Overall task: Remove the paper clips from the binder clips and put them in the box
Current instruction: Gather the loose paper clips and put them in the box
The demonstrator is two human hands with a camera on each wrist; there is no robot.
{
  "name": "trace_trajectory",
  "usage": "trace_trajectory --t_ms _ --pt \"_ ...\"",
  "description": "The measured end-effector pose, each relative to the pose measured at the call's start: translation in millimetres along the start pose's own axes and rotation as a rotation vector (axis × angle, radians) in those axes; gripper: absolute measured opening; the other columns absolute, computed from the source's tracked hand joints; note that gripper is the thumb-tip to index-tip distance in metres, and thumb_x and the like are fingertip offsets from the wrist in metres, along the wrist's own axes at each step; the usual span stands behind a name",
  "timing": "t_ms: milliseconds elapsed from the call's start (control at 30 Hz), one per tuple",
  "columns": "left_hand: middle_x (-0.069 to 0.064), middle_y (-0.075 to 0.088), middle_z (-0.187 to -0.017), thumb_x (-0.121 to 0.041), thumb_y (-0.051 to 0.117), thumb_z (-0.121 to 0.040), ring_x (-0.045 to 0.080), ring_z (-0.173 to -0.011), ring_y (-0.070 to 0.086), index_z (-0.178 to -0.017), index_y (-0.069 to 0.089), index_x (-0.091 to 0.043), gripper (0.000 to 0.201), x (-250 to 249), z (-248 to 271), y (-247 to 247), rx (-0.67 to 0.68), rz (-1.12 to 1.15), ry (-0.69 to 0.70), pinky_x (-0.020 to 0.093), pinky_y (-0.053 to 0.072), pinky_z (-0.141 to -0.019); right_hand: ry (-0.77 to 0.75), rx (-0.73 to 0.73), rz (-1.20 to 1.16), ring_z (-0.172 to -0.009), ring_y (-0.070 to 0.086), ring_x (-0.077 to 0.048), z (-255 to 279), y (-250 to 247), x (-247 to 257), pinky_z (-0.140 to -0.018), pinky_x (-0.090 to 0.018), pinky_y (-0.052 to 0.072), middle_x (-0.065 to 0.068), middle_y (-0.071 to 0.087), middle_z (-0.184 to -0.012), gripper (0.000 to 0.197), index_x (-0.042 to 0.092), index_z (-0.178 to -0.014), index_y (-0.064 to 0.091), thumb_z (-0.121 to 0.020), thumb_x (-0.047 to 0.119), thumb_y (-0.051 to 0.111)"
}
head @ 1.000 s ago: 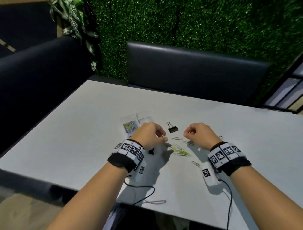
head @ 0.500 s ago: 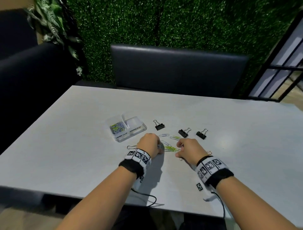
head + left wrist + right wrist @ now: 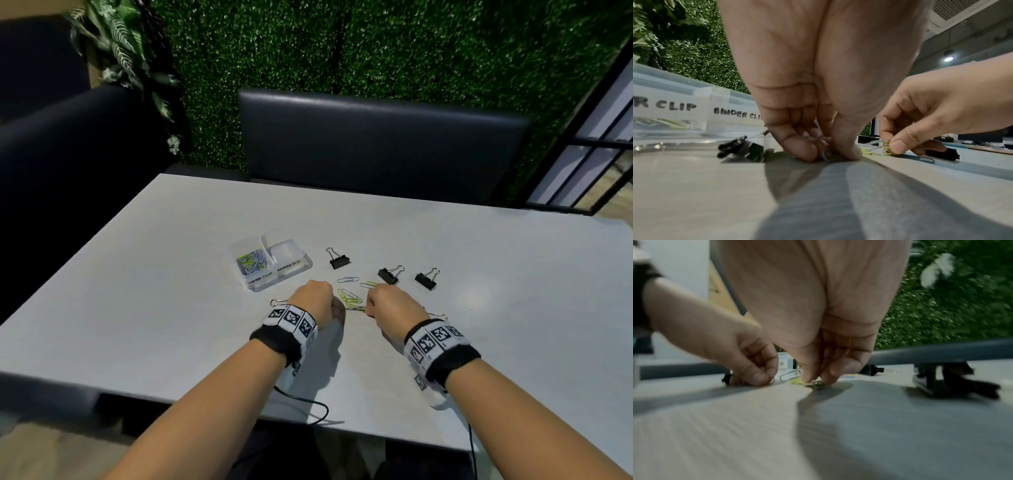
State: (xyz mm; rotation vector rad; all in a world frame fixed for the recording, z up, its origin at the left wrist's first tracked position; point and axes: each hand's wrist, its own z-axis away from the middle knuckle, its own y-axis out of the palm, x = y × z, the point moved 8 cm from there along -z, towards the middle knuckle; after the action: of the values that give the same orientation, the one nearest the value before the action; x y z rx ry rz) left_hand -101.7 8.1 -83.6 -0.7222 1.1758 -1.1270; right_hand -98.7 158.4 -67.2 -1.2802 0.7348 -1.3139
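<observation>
Head view: left hand pinches a blue paper clip on the tabletop, right hand pinches yellow paper clips. Box lies forward-left, nearer the left grip.

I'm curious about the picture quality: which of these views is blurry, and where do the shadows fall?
Right wrist view: smeared throughout, hedge streaked. Left wrist view: sharper, box lettering readable, dark shadows run from the left hand toward the camera. Head view: clear, edges bowed, shadows fall toward the person.
</observation>
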Motion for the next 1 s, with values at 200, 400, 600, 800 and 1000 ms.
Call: trace_trajectory --t_ms 200,400,600,800,1000 --pt "-0.011 0.073 -0.075 -0.016 0.072 -0.088 0.010 -0.078 0.068 -0.070 0.072 -0.025 0.020 6 7 -14 -0.051 0.345 0.003 0.022 0.054 -0.070 0.070 -0.049 -0.213 -0.076 0.068 -0.021 9 -20 -16 -0.069 -0.034 0.056 -0.001 0.072 -0.080 0.014 0.016 -0.076 0.067 -0.089 0.016 0.065" --pt "-0.001 0.072 -0.062 -0.030 0.083 -0.081 0.008 -0.052 0.060 -0.078 0.076 -0.017 0.015 44 18 -63 -0.287 0.673 -0.087 0.020 0.052 -0.059 0.032 -0.125 -0.397 -0.069 0.058 -0.011 -7 -43 17 -0.055 -0.015 0.038 0.003 0.066 -0.078 0.008 0.017 -0.083 0.069 -0.091 0.020 0.070" --pt "-0.004 0.073 -0.071 -0.031 0.084 -0.080 0.007 -0.062 0.064 -0.079 0.081 -0.018 0.013 135 22 -122 -0.550 0.688 -0.344 0.013 0.047 -0.052 -0.061 -0.064 -0.437 -0.075 0.058 -0.015 -62 -44 105 -0.068 -0.025 0.044 0.002 0.065 -0.079 0.013 0.012 -0.089 0.073 -0.090 0.024 0.071" --pt "0.003 0.077 -0.076 -0.034 0.082 -0.081 0.019 -0.074 0.072 -0.081 0.082 -0.018 0.017 172 12 -140 -0.598 0.569 -0.397 0.028 0.058 -0.073 -0.126 -0.002 -0.336 -0.087 0.071 -0.022 -101 -43 180 -0.084 -0.037 0.059 -0.003 0.075 -0.087 0.017 0.015 -0.072 0.069 -0.089 0.018 0.066" --pt "0.009 0.078 -0.082 -0.026 0.072 -0.089 0.027 -0.076 0.075 -0.089 0.081 -0.015 0.014 185 14 -132 -0.594 0.579 -0.428 0.038 0.063 -0.078 -0.139 0.025 -0.355 -0.073 0.070 -0.019 -109 -41 191 -0.077 -0.038 0.062 -0.008 0.076 -0.082 0.018 0.011 -0.070 0.071 -0.085 0.021 0.077"
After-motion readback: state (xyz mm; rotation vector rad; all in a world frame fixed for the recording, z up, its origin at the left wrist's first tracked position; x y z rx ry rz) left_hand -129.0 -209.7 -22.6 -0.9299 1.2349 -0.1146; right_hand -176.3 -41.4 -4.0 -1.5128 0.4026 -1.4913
